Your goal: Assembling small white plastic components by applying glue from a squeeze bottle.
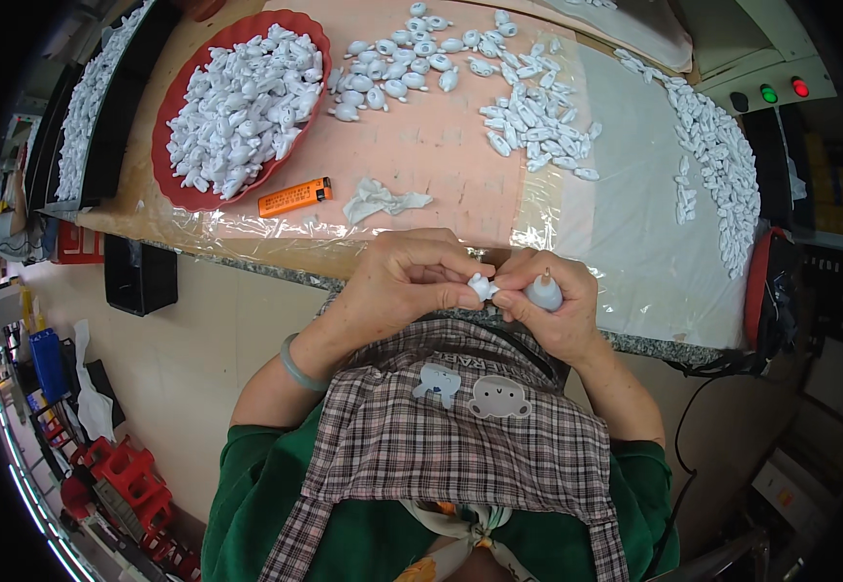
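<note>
Between thumb and fingers my left hand (412, 281) pinches a small white plastic figure part (480, 286) in front of my apron, at the table's near edge. My right hand (562, 310) meets it from the other side; its thumb and forefinger close on the small piece at the figure part's right end. Tucked in that same hand is a small translucent squeeze bottle (543, 293) with a thin tip. Beyond my hands lie a spread of rounded white parts (397, 63) and a pile of slimmer white parts (538, 121).
A red scalloped basin (161, 155) heaped with white parts stands on the table's left. Near it lie an orange box (294, 197) and a crumpled tissue (382, 201). More small white pieces (722, 155) line the right side. A black tray (101, 116) stands far left.
</note>
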`<act>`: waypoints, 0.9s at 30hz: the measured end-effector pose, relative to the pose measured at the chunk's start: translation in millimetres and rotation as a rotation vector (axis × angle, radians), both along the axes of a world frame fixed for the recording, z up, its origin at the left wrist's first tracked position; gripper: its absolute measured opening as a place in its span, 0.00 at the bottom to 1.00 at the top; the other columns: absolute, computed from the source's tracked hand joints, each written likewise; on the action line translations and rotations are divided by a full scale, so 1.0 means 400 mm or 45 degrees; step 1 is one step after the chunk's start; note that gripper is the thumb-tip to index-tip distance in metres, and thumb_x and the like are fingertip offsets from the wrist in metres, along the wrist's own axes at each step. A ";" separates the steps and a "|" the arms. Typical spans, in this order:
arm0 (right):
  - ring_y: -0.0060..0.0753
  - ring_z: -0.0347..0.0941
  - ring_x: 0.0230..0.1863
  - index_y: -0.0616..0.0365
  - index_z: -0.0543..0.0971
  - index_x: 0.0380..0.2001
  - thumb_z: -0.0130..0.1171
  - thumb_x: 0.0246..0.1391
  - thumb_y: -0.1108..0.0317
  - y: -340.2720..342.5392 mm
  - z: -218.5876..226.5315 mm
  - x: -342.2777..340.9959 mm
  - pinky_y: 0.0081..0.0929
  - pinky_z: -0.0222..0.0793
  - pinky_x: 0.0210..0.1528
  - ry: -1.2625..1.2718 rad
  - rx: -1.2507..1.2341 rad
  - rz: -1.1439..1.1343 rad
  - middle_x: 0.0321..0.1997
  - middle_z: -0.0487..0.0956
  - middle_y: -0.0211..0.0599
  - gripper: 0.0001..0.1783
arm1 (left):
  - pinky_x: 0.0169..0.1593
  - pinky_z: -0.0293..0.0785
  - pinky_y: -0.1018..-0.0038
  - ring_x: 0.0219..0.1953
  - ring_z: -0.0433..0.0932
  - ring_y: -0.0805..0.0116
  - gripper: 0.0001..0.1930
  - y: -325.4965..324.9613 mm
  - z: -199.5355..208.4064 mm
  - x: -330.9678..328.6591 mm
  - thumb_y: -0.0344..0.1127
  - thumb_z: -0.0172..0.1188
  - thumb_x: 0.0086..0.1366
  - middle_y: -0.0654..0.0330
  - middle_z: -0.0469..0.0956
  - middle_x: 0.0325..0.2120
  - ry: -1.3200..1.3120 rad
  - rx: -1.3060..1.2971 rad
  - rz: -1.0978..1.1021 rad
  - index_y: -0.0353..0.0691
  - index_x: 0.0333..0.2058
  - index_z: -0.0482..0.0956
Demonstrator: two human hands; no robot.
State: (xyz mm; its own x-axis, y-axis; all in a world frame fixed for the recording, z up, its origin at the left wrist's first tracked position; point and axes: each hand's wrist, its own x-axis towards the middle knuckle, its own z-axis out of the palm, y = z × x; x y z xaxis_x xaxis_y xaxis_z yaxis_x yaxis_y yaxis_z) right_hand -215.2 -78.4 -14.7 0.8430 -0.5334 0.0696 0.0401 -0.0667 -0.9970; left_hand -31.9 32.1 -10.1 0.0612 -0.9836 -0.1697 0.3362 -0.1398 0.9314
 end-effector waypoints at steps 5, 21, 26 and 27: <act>0.21 0.73 0.24 0.65 0.76 0.30 0.61 0.49 0.82 0.006 -0.018 -0.008 0.18 0.69 0.25 -0.040 -0.023 0.003 0.30 0.78 0.42 0.05 | 0.42 0.78 0.81 0.36 0.79 0.72 0.13 0.000 0.011 -0.003 0.18 0.66 0.51 0.59 0.77 0.34 -0.164 0.035 -0.040 0.30 0.38 0.81; 0.22 0.74 0.24 0.65 0.76 0.29 0.62 0.48 0.81 0.011 -0.025 -0.007 0.17 0.69 0.25 -0.014 -0.043 0.015 0.30 0.78 0.42 0.05 | 0.40 0.78 0.81 0.35 0.79 0.74 0.12 0.004 -0.001 -0.005 0.20 0.65 0.52 0.59 0.78 0.33 -0.194 0.025 -0.030 0.32 0.38 0.82; 0.23 0.74 0.24 0.65 0.76 0.29 0.63 0.48 0.81 0.007 -0.023 -0.003 0.18 0.70 0.26 -0.029 -0.028 0.004 0.30 0.79 0.43 0.06 | 0.44 0.79 0.80 0.37 0.79 0.72 0.13 0.000 0.003 0.003 0.19 0.66 0.51 0.59 0.76 0.35 -0.146 0.077 -0.053 0.31 0.39 0.81; 0.24 0.74 0.25 0.64 0.76 0.29 0.64 0.46 0.81 0.004 -0.016 0.000 0.18 0.70 0.26 -0.072 -0.143 -0.007 0.29 0.79 0.42 0.07 | 0.44 0.79 0.80 0.38 0.79 0.72 0.13 0.001 0.000 0.004 0.19 0.66 0.52 0.58 0.76 0.35 -0.099 0.046 -0.041 0.31 0.39 0.81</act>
State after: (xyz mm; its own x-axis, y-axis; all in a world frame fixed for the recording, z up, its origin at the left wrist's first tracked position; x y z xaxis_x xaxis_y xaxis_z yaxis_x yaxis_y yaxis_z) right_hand -215.1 -76.6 -20.9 0.8329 -0.5245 0.1767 0.0955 -0.1782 -0.9793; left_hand -30.2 32.4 -10.0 0.0438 -0.9786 -0.2012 0.2577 -0.1835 0.9486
